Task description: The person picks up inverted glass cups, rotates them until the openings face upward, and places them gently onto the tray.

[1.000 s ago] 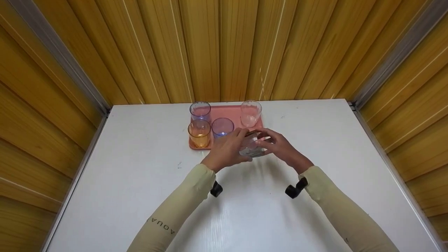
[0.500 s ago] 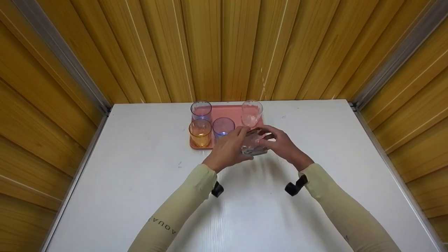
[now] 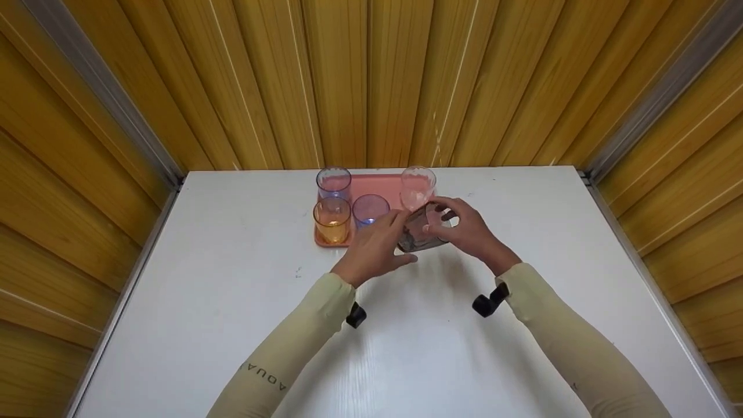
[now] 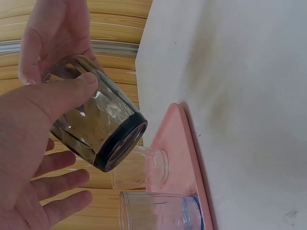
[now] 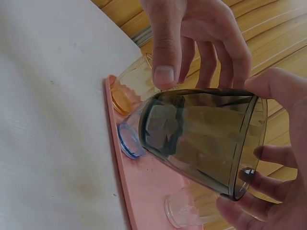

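Note:
A smoky dark glass tumbler (image 3: 417,239) is tilted in the air at the tray's front right corner. My right hand (image 3: 471,233) grips it by the rim; in the right wrist view the fingers and thumb hold the rim (image 5: 259,129). My left hand (image 3: 372,247) is beside the tumbler's base end, with the fingers straight and spread. In the left wrist view its thumb overlaps the tumbler (image 4: 103,124); whether it touches the glass I cannot tell. Behind the hands lies a pink tray (image 3: 374,186).
On the tray stand an amber tumbler (image 3: 332,225), two bluish tumblers, one at the back left (image 3: 334,184) and one in the front middle (image 3: 370,210), and a clear tumbler (image 3: 417,188) at the back right. The white table (image 3: 232,261) meets wood-patterned panels (image 3: 389,87) behind.
My right hand has risen slightly away from me, tilting the dark tumbler further. The left thumb has spread away from it. The tumblers on the tray have stayed in place.

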Demonstrator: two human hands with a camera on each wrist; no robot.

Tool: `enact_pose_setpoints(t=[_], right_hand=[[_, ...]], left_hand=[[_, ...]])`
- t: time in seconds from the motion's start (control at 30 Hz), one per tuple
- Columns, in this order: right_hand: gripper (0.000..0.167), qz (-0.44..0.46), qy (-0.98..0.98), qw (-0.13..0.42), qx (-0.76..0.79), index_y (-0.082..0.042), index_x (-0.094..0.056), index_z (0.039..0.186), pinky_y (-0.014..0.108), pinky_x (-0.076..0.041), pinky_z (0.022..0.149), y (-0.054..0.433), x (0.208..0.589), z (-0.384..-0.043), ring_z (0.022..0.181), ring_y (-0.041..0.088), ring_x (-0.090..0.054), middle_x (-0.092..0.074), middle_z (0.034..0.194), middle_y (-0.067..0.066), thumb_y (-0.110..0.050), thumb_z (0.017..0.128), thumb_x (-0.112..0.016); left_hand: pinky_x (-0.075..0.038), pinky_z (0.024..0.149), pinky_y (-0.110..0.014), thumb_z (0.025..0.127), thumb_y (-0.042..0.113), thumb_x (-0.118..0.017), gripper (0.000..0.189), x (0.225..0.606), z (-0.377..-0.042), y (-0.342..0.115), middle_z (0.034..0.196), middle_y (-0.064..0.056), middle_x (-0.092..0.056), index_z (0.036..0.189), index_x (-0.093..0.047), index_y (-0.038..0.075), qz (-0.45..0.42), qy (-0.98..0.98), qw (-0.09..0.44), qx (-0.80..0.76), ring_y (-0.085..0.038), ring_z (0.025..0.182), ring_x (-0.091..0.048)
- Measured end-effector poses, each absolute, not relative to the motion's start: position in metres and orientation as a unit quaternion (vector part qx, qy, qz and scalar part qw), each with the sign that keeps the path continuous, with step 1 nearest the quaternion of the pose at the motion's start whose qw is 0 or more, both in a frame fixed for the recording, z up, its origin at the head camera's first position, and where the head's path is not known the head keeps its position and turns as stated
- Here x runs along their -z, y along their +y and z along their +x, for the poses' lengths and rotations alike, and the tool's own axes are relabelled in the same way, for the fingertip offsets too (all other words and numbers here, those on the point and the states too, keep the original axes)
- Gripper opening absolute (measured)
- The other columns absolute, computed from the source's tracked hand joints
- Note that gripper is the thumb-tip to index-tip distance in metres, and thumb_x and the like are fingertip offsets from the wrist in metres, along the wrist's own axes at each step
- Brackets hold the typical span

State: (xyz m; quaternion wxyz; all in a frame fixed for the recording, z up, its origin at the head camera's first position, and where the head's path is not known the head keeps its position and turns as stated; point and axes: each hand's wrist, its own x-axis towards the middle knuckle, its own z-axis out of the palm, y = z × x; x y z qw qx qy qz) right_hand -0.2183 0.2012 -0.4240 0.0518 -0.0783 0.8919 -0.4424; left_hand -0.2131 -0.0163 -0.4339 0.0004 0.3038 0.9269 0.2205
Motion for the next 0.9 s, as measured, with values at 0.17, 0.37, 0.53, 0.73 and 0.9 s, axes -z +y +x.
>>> enact_pose_setpoints(t=[0.17,0.37,0.53,0.73,0.9], right_hand=[[0.07,-0.065,0.903,0.04,0.422,-0.022,-0.044,0.143,0.046,-0.052,0.091,0.199,0.424,-0.223,0.121,0.031,-0.048,-0.049,0.134,0.008,-0.042,0.082,-0.073],[0.078,-0.062,0.914,0.016,0.402,-0.017,-0.039,0.145,0.046,-0.05,0.094,0.196,0.425,-0.226,0.122,0.029,-0.047,-0.047,0.136,0.008,-0.041,0.08,-0.075],[0.083,-0.061,0.927,0.0,0.37,-0.016,-0.036,0.148,0.05,-0.045,0.104,0.192,0.427,-0.228,0.128,0.029,-0.044,-0.045,0.141,0.01,-0.039,0.08,-0.076],[0.082,-0.061,0.935,-0.008,0.349,-0.014,-0.036,0.148,0.054,-0.035,0.113,0.187,0.433,-0.232,0.137,0.031,-0.037,-0.042,0.146,0.011,-0.035,0.08,-0.078],[0.082,-0.057,0.942,-0.011,0.33,-0.014,-0.037,0.147,0.055,-0.035,0.112,0.182,0.44,-0.237,0.138,0.033,-0.036,-0.041,0.148,0.012,-0.032,0.079,-0.079]], left_hand=[[-0.05,0.102,-0.039,0.08,0.043,-0.076,0.084,0.435,-0.212,-0.019,0.135,0.001,-0.052,0.148,-0.028,0.029,0.308,0.926,-0.003,-0.219,-0.015,0.12,-0.055],[-0.047,0.105,-0.038,0.085,0.049,-0.069,0.082,0.433,-0.21,-0.021,0.14,0.001,-0.05,0.152,-0.027,0.027,0.306,0.935,-0.02,-0.178,-0.016,0.125,-0.052],[-0.043,0.109,-0.041,0.087,0.049,-0.067,0.078,0.432,-0.209,-0.023,0.143,0.0,-0.048,0.15,-0.031,0.022,0.303,0.936,-0.02,-0.175,-0.019,0.131,-0.049],[-0.043,0.11,-0.04,0.088,0.049,-0.066,0.073,0.433,-0.208,-0.026,0.141,0.0,-0.05,0.148,-0.036,0.021,0.312,0.934,-0.029,-0.173,-0.018,0.13,-0.049],[-0.043,0.11,-0.041,0.087,0.049,-0.066,0.069,0.435,-0.208,-0.029,0.141,-0.002,-0.05,0.144,-0.041,0.018,0.315,0.933,-0.031,-0.172,-0.019,0.131,-0.049]])
